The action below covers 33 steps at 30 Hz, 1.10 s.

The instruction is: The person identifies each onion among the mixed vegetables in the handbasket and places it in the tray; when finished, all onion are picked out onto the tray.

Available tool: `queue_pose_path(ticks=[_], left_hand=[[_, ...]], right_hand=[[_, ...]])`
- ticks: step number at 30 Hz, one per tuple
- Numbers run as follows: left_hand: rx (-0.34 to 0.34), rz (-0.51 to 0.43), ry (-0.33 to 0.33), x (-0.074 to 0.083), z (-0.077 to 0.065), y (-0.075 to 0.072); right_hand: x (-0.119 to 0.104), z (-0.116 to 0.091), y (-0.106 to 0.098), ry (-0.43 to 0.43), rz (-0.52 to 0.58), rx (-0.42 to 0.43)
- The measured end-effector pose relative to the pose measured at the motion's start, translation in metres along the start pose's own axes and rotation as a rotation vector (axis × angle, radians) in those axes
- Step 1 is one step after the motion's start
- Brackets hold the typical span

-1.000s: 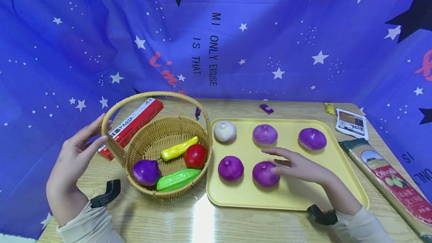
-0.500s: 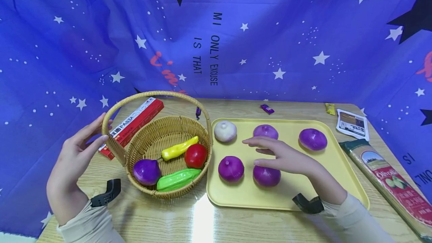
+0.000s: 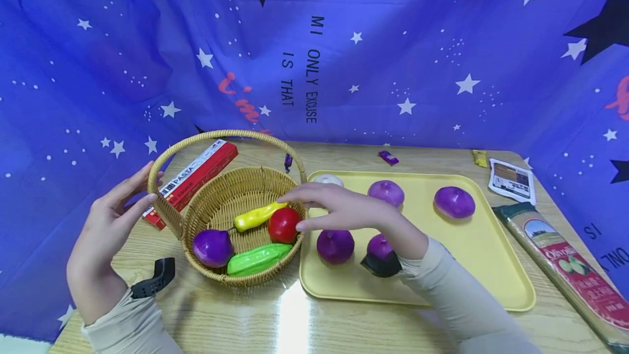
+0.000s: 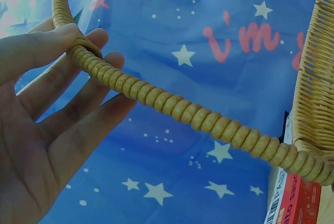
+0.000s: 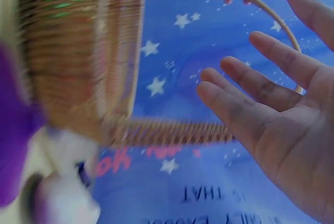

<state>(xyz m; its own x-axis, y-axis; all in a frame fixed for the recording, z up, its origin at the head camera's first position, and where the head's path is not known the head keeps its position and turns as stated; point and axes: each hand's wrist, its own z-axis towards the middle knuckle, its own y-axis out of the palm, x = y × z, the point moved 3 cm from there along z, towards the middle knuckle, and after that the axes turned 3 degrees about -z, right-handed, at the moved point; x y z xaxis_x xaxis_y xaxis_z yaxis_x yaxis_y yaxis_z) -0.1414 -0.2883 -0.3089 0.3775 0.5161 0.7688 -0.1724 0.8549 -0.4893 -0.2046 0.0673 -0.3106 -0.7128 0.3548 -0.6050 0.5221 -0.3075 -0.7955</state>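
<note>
My left hand (image 3: 95,250) pinches the left side of the wicker basket's handle (image 4: 177,110) between thumb and fingers. Inside the basket (image 3: 208,204) lie a purple onion (image 3: 213,248), a yellow pepper (image 3: 253,218), a red tomato (image 3: 284,225) and a green ridged vegetable (image 3: 257,260). My right hand (image 3: 344,207) reaches over the basket's right rim, fingertips overlapping the pepper's end and the tomato in the head view. Its fingers are spread and hold nothing in the right wrist view. Beneath that arm, a purple onion (image 3: 336,246) and a partly hidden white onion (image 3: 328,180) sit on the yellow tray (image 3: 472,266).
More purple onions (image 3: 454,202) stand on the tray. A red pasta box (image 3: 199,179) lies behind the basket. At the right are an Olivoilà pasta bag (image 3: 565,266) and a white packet (image 3: 512,180). Small wrapped candies (image 3: 388,158) lie along the back edge.
My right hand has moved left from above the tray's front purple onion to the basket's right rim, carrying nothing. The left hand stays on the handle.
</note>
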Motion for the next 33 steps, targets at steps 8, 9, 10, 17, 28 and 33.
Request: queue_pose_path(ticks=[8,9,10,17,28,33], left_hand=[[-0.002,-0.001,0.006,0.0,0.001,0.0],[-0.001,0.0,0.007,0.0,0.001,0.0],[-0.001,0.002,0.006,0.0,0.001,0.0],[0.0,0.009,-0.01,-0.001,0.001,-0.001],[-0.008,0.003,0.005,-0.001,-0.002,0.001],[-0.001,0.008,0.021,-0.002,-0.001,0.0]], right_hand=[[-0.007,0.061,0.002,-0.006,0.137,-0.031],[-0.007,0.067,0.003,-0.003,0.152,-0.024],[-0.006,0.073,0.004,-0.001,0.167,-0.017],[0.001,0.114,0.022,0.029,0.258,-0.028],[0.021,0.151,0.062,0.095,0.475,-0.061],[0.026,0.158,0.076,0.116,0.476,-0.125]])
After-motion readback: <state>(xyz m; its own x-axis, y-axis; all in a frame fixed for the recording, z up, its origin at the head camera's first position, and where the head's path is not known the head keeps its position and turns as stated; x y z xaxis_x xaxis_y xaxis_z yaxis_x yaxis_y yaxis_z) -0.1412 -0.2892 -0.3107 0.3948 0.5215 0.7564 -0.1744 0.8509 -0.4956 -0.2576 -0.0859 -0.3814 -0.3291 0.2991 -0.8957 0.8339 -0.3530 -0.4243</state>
